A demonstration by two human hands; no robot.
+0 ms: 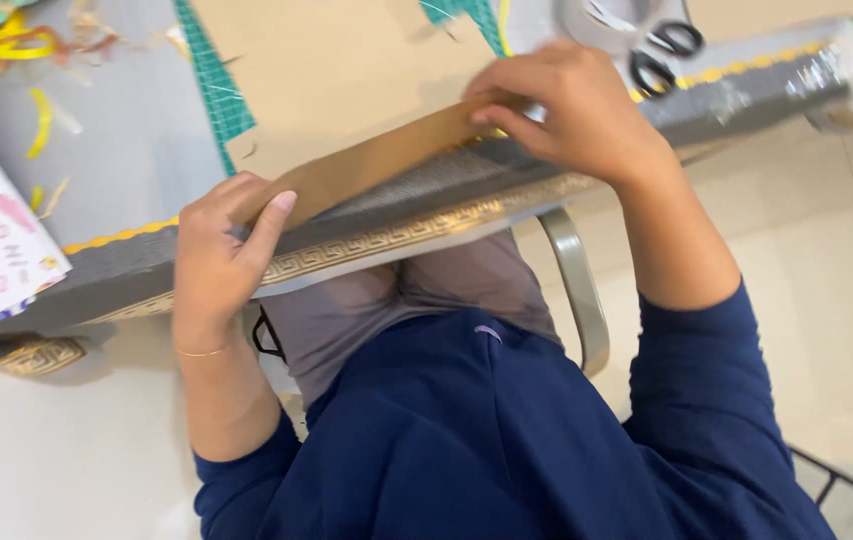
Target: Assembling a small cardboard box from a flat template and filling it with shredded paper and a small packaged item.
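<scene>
Two hands grip one folded flap of a brown cardboard sheet [347,70] along the table's near edge; the left hand [222,250] pinches the flap's end between thumb and fingers; the right hand [572,110] presses its fingertips on the other end; black-handled scissors [662,55] lie just beyond the right grip; a green cutting mat [212,85] shows beyond the left grip, under the sheet.

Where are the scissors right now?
In the head view the scissors lie at the top right on the table, just beyond the right hand that presses on the cardboard strip.
</scene>
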